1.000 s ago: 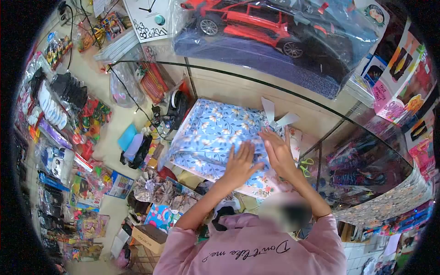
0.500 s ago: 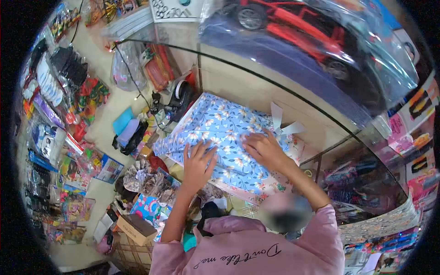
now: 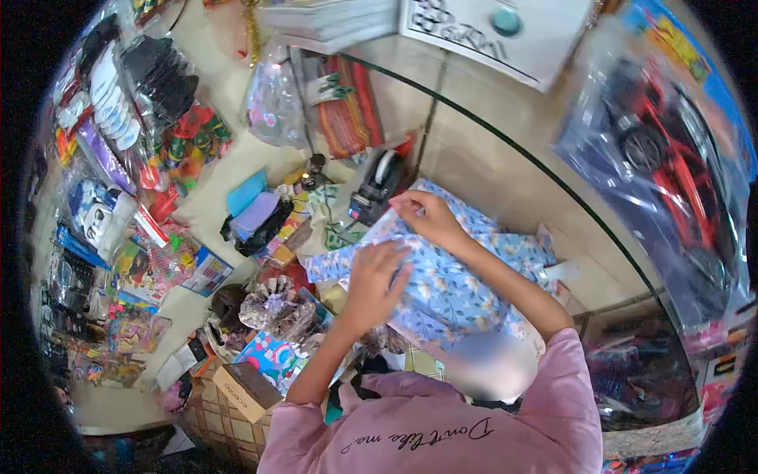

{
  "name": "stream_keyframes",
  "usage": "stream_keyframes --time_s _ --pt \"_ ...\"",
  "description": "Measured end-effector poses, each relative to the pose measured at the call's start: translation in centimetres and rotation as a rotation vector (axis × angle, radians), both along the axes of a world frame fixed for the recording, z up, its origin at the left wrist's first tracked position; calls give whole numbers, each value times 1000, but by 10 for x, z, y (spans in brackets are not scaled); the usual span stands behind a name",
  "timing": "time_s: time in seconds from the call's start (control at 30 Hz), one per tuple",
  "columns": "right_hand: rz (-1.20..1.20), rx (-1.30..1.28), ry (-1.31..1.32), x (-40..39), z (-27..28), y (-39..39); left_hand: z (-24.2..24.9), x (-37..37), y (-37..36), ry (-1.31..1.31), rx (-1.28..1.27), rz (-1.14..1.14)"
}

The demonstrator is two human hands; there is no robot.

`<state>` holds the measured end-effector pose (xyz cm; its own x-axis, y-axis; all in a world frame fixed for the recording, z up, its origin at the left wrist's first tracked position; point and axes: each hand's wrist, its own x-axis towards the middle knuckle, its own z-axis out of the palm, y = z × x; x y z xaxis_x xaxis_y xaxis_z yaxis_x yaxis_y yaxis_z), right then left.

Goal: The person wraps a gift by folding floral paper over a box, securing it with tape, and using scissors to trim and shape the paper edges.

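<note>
A blue sheet with a floral print (image 3: 450, 292) lies before me, probably wrapping paper, with a pinkish flowered edge along its near side. My left hand (image 3: 379, 280) rests on its left part, fingers stretched out and a little blurred. Over the sheet's upper left edge is my right hand (image 3: 433, 221), thumb and fingertips drawn together; whatever they hold is too small to make out. Just beyond those fingertips stands a black tape dispenser (image 3: 377, 189) with a pale roll. A white strip (image 3: 559, 271) sticks out at the sheet's right side.
A glass edge (image 3: 513, 146) curves behind the sheet. Bagged goods, including a red toy car (image 3: 671, 158), stand at right. Several packaged items cover the left. An ecenbo-like lettered cardboard box (image 3: 243, 391) and a grey ruffled bundle (image 3: 276, 304) sit near my left arm.
My right hand has moved left across the sheet toward the tape dispenser, and its fingers have drawn together. The left hand stays on the sheet. The camera view has swung left.
</note>
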<state>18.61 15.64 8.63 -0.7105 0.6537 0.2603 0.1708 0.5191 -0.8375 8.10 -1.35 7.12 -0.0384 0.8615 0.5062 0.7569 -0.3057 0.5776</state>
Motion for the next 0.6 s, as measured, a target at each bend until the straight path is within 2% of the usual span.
stream_keyframes --time_s 0.1,0.13,0.23,0.27,0.3,0.37,0.4,0.47,0.57,0.6 --pt "-177 577 -260 -22 -15 12 -12 -48 26 -5 59 244" --pt "-182 406 -269 -35 -29 20 -15 -58 35 -54 76 262" --pt "-214 181 -215 -55 -57 30 -19 -71 53 20 99 244" --pt "-196 86 -302 -59 -57 36 -26 -75 54 82 99 216" --pt "-165 104 -188 -61 -73 43 -31 -78 57 77 90 184" --pt "-40 -189 -38 -65 -75 48 -43 -81 57 55 53 112" --pt "-83 -302 -65 -65 -69 47 -46 -81 55 85 -44 120" --pt "-168 -538 -116 -64 -56 40 -50 -82 57 74 -69 119" --pt "-135 -700 -99 -60 -63 44 -55 -88 59 52 -110 73" --pt "-190 -726 -158 -62 -58 43 -61 -89 61 36 -106 53"
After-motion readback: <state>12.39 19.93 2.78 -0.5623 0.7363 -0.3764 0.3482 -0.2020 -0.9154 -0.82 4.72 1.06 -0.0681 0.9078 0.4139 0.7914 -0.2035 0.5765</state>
